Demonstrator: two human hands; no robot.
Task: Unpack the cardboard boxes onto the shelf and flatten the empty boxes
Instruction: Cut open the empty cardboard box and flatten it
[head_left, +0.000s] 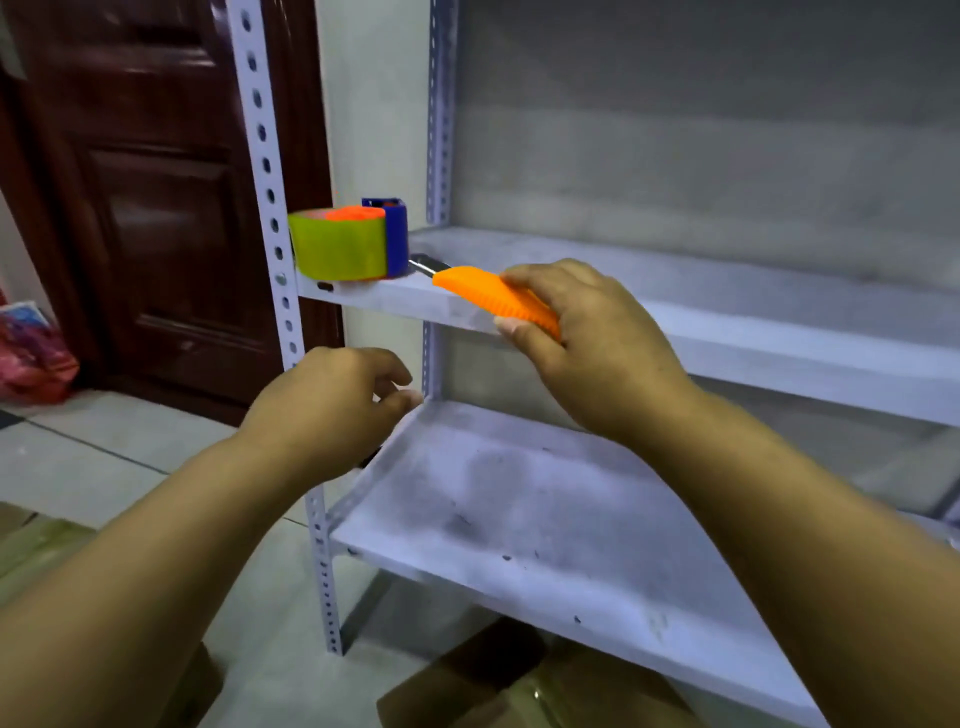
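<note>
Grey metal shelf (545, 525) fills the view. Right hand (597, 353) grips the orange handle (498, 299) of the tape dispenser (348, 244) on the upper board, long axis running left. Left hand (332, 410) hovers nearby, fingers loosely curled, holding nothing. Cardboard boxes (519, 691) wait on the floor below.

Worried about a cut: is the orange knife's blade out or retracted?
Out: a short metal tip shows past the front of the orange knife that the right hand grips.
</note>
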